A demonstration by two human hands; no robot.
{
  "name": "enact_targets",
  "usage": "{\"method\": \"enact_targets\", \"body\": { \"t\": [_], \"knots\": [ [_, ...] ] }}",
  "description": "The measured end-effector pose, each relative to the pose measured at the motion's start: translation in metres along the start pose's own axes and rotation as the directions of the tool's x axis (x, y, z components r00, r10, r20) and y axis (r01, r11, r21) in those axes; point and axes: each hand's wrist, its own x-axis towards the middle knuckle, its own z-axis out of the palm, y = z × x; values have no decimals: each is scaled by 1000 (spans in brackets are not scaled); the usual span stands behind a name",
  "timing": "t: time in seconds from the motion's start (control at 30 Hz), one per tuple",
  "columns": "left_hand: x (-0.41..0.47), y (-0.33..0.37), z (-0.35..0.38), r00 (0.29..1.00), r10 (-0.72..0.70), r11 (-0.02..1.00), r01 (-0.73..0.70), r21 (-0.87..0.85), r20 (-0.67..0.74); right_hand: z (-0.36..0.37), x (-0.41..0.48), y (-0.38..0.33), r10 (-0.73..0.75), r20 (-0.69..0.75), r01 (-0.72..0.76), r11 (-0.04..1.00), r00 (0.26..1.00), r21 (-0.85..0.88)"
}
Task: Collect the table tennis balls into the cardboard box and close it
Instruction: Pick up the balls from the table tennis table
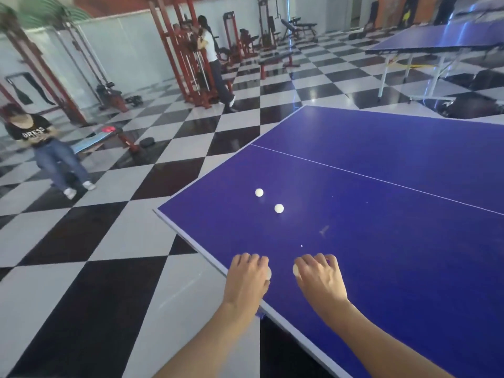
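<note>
Two white table tennis balls lie loose on the blue table [381, 241]: one ball [259, 192] farther off, another ball [279, 208] a little nearer and to its right. My left hand [249, 279] rests near the table's left edge, fingers curled over a white ball [269, 273] that peeks out at its right side. My right hand [319, 276] is beside it, palm down, closed on another white ball [295, 269] showing at its left side. No cardboard box is in view.
The table's corner [158, 211] and white left edge border a black-and-white tiled floor. One person [46, 151] sits at the left, and another person [212, 58] stands by red gym machines. A second blue table [436, 39] stands at the back right.
</note>
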Motion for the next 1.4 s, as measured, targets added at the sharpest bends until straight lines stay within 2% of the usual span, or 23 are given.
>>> {"method": "enact_targets", "body": {
  "t": [0.2, 0.33, 0.7, 0.87, 0.93, 1.17, 1.27, 1.4],
  "knots": [
    [-90, -19, 0, 988, -151, 988, 150, -25, -36, -11, -58, -41, -133, -57, 130, 989, 989, -64],
    [-157, -13, -8, 976, -213, 977, 213, 6, -41, -26, -118, -59, -191, -190, 186, 982, 963, -43],
    [-306, 22, -58, 935, -355, 933, 356, 48, -20, -57, -229, -104, -318, -113, 304, 944, 941, -127],
    [-387, 46, -61, 877, -480, 877, 481, 11, -26, -58, -284, -120, -491, -86, 486, 871, 867, -78],
    [-423, 63, -54, 851, -525, 851, 525, -5, 8, -50, -313, -123, -536, -59, 536, 844, 842, -27],
    [-545, 120, -20, 752, -648, 757, 654, -10, 122, -8, -419, -146, -727, 22, 713, 679, 687, 178],
    [-588, 126, -12, 717, -679, 726, 688, 1, 158, -1, -450, -167, -773, 40, 750, 626, 634, 213],
    [-633, 117, -7, 696, -700, 705, 709, -2, 159, 6, -479, -194, -787, 60, 755, 608, 614, 246]
  ]
}}
